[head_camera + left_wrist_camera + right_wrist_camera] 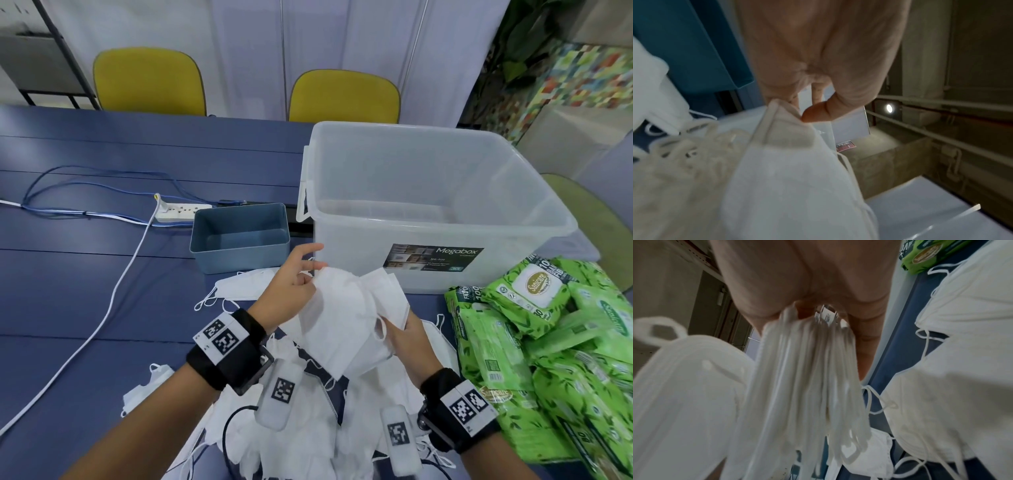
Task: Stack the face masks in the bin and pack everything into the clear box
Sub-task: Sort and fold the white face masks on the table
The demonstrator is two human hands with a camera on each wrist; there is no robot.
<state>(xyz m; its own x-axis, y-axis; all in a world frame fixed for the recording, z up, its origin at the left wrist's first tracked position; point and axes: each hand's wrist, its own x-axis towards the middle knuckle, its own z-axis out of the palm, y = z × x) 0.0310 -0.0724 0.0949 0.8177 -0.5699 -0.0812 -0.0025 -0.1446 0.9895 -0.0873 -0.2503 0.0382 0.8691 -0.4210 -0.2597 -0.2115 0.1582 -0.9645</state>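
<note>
Between my two hands is a bunch of white face masks (346,318), lifted above a loose pile of masks (308,411) on the blue table. My left hand (294,284) pinches the top edge of one mask (781,162) with thumb and fingers, index finger stretched out. My right hand (407,332) grips the stack of masks (807,378) from the right side. The small blue bin (239,236) stands behind my left hand with nothing showing inside it. The big clear box (428,205) stands to the bin's right.
Green wet-wipe packs (548,342) are heaped at the right. A white power strip (181,210) with white and blue cables lies at the back left. Single masks (236,284) lie in front of the bin. Two yellow chairs (342,96) stand behind the table.
</note>
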